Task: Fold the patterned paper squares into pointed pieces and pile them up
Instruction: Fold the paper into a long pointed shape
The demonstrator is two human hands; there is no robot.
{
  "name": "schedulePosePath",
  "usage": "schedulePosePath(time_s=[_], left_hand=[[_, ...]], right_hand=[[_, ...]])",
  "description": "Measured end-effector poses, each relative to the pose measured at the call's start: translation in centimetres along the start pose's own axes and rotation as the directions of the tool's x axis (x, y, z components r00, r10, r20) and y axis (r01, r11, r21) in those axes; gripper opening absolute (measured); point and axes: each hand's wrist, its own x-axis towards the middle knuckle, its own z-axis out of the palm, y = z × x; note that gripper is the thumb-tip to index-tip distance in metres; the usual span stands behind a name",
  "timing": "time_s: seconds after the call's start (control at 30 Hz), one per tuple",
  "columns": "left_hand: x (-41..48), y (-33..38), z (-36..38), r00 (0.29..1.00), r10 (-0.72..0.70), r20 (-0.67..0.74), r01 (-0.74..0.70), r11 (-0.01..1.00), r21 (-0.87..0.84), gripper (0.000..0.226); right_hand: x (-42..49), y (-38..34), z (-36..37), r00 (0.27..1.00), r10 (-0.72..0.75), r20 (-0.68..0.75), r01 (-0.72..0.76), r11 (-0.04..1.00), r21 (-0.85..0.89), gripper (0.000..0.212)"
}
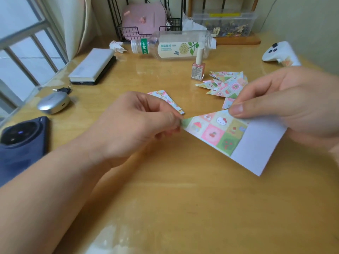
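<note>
Head view, entries by size, says the clerk: what is listed first?

Checker: Item 1, wooden surface [165, 189], carrying all below. Item 2, left hand [135, 123], its fingers [172, 120] pinching the pointed tip of the sheet. Item 3, right hand [286, 99], thumb and fingers pinching the upper edge of the fold.

Clerk: And the task's thing?

Checker: Item 4, patterned paper square [256, 143], held between both hands, on or low over the surface; which, cannot tell. One corner is folded over, white back showing. Judged light, thin, limp; creases readily, tears if tugged. Best taken at the corners and pressed along the crease. Item 5, pile of pointed pieces [227, 85], behind the right hand. Item 6, small stack of patterned papers [165, 97], behind the left hand. Item 7, nail polish bottle [198, 67], upright just beside the pile.
</note>
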Motion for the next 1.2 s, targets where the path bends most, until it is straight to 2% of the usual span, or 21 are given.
schedulePosePath(time_s=[0.17,0.23,0.3,0.37,0.43,0.57,0.67,0.87,1.03,1.13,1.2], left_hand=[[0.5,-0.3,-1.3,0.978,-0.03,-0.208,-0.01,0.983,-0.186,0.012],[0.4,-0.3,-0.9,0.988,-0.053,-0.145,0.004,0.947,-0.32,0.012],[-0.1,-0.3,0.2,0.999,-0.051,0.001,0.046,0.905,-0.424,0.017],[-0.4,-0.4,1.2,0.997,-0.028,0.07,0.056,0.901,-0.43,0.013],[-0.4,-0.6,1.6,0.998,-0.029,0.05,0.047,0.909,-0.413,0.008],[-0.2,-0.7,1.6,0.998,-0.055,0.024,0.06,0.884,-0.464,0.013],[-0.1,-0.8,1.5,0.997,-0.078,0.027,0.081,0.847,-0.526,0.015],[-0.1,-0.7,1.4,0.981,-0.082,0.176,0.181,0.718,-0.672,0.034],[0.0,-1.1,1.4,0.988,-0.076,0.132,0.143,0.756,-0.638,0.034],[-0.1,-1.1,1.5,0.997,-0.055,0.051,0.075,0.808,-0.585,0.021],[-0.2,-1.1,1.7,0.999,-0.042,0.017,0.044,0.832,-0.553,0.026]], right_hand=[[0.2,-0.3,-0.7,0.967,-0.041,-0.252,0.09,0.978,0.187,0.013],[0.2,-0.3,0.1,0.95,-0.062,-0.304,0.14,0.96,0.242,0.01],[0.0,-0.2,1.4,0.945,-0.07,-0.319,0.167,0.943,0.289,0.01],[-0.1,0.1,2.7,0.938,-0.079,-0.337,0.181,0.941,0.286,0.013],[0.0,0.5,3.3,0.932,-0.083,-0.353,0.177,0.953,0.245,0.017],[0.3,1.1,3.4,0.954,-0.067,-0.292,0.129,0.972,0.197,0.014],[0.2,1.1,3.4,0.975,-0.06,-0.215,0.105,0.973,0.205,0.026],[0.4,1.3,3.4,0.983,-0.068,-0.169,0.112,0.959,0.261,0.028],[0.3,1.3,3.4,0.984,-0.085,-0.154,0.121,0.962,0.244,0.029],[-0.1,1.0,3.5,0.981,-0.161,-0.111,0.169,0.984,0.058,0.023],[-0.3,0.9,3.8,0.979,-0.204,-0.03,0.203,0.979,-0.036,0.021]])
